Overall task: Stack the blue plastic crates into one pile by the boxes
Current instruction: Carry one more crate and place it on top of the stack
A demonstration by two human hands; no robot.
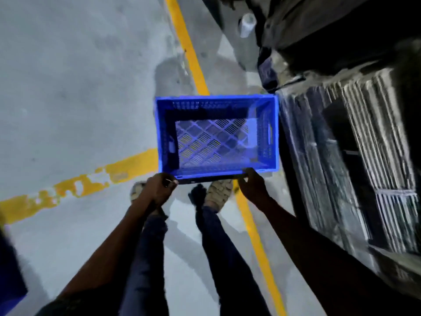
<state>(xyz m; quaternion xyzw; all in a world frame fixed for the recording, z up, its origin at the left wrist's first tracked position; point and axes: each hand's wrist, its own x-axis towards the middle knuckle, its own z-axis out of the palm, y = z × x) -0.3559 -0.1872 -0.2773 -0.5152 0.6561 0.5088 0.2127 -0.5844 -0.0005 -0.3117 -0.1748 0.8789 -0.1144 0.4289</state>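
An empty blue plastic crate with perforated walls and a lattice bottom hangs above the grey floor, open side up. My left hand grips the near rim at its left corner. My right hand grips the same rim toward its right corner. The floor and a yellow line show through the crate's bottom. A blue shape, maybe another crate, juts in at the lower left edge.
Yellow painted lines cross the concrete floor. Dark stacked ribbed goods fill the right side, close to the crate's right wall. A white roll stands on the floor at the top. My legs and shoes are below the crate.
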